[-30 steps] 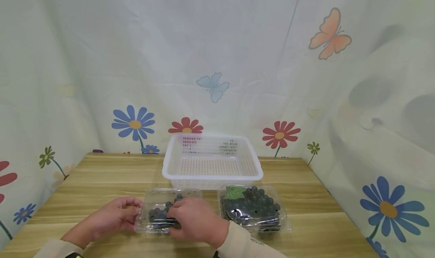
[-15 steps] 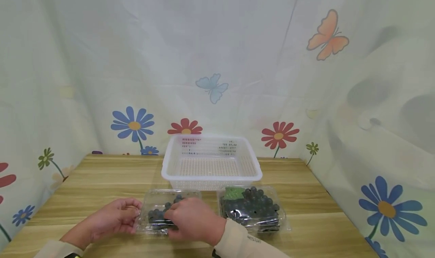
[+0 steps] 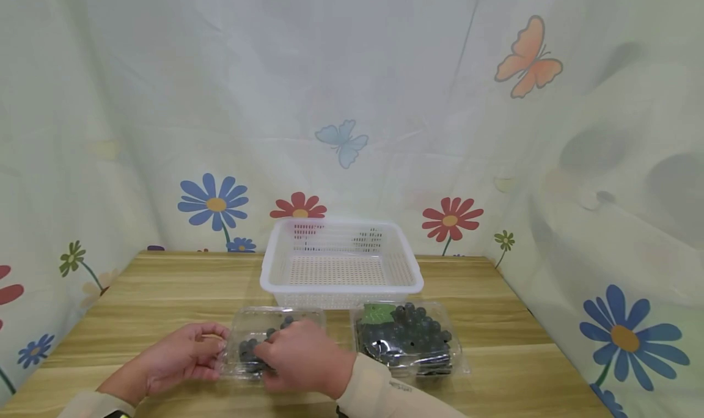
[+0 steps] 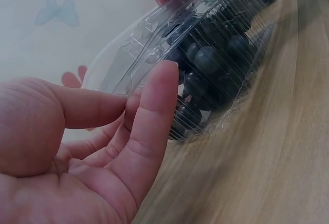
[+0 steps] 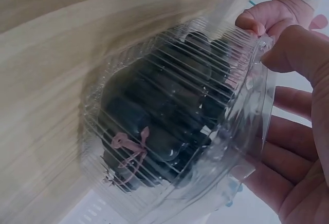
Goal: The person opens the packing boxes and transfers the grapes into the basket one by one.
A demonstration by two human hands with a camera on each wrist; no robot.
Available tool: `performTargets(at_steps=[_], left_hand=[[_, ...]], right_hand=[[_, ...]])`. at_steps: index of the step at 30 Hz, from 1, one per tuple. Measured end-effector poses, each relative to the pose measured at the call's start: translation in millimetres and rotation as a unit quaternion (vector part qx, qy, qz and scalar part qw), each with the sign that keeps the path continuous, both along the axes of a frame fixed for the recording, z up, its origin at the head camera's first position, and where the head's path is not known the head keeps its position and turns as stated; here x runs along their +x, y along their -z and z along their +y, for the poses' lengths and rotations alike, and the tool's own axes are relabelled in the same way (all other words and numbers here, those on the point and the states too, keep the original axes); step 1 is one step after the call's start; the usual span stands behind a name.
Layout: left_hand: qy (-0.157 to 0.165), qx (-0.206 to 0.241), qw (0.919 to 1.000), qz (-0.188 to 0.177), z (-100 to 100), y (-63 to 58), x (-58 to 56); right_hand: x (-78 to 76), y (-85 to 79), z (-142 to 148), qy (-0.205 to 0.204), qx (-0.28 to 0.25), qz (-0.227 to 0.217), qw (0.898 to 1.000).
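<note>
Left clamshell (image 3: 254,327): on the table (image 3: 522,375), between both hands, grapes (image 3: 249,348) inside.
Left hand (image 3: 178,358): fingers pinch its left edge.
Right hand (image 3: 307,357): thumb at its near edge, fingers over the top.
Spill risk: a sharp tug against a loose pinch could, I judge, tip it.
Plastic: uneven pull might crack it.
Edges: white basket (image 3: 341,287) just behind; right clamshell (image 3: 409,338) near my right hand.
Room: more leftward; I can't see the table's front edge.
</note>
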State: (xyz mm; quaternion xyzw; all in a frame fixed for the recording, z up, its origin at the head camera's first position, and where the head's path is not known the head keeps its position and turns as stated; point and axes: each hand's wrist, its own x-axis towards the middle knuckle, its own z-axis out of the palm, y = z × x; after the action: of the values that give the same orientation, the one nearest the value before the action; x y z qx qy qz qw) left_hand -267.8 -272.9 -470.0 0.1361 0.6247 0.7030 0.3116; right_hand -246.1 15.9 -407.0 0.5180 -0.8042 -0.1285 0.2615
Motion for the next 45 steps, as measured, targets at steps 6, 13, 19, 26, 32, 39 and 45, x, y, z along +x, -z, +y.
performTargets(at_steps=[6,13,19,26,32,39,45], left_hand=[[0.001,0.0,1.0,-0.009,-2,1.4,-0.8],[0.005,0.004,0.9999,-0.013,-2,0.5,-0.8],[0.006,0.004,0.9997,-0.021,-1,-1.3,-0.5],[-0.006,-0.003,0.9993,-0.037,-1,-1.9,-3.1],[0.0,0.014,0.9988,-0.047,-2,-1.9,-4.4],[0.012,0.028,0.9984,-0.048,-2,-1.1,-4.5],[0.011,0.03,0.9986,-0.043,-2,0.2,-5.8]], right_hand=[[-0.6,1.2,-5,0.01,0.007,-0.01,1.0],[0.2,1.9,-9,0.024,-0.005,-0.019,1.0],[2.6,2.2,-13,0.044,-0.016,-0.048,0.998],[6.2,3.7,-19,0.064,-0.025,-0.064,0.996],[9.6,4.0,-23,0.076,-0.027,-0.057,0.995],[10.6,6.1,-28,0.087,-0.021,-0.048,0.995],[9.6,7.4,-28,0.072,-0.021,-0.03,0.997]])
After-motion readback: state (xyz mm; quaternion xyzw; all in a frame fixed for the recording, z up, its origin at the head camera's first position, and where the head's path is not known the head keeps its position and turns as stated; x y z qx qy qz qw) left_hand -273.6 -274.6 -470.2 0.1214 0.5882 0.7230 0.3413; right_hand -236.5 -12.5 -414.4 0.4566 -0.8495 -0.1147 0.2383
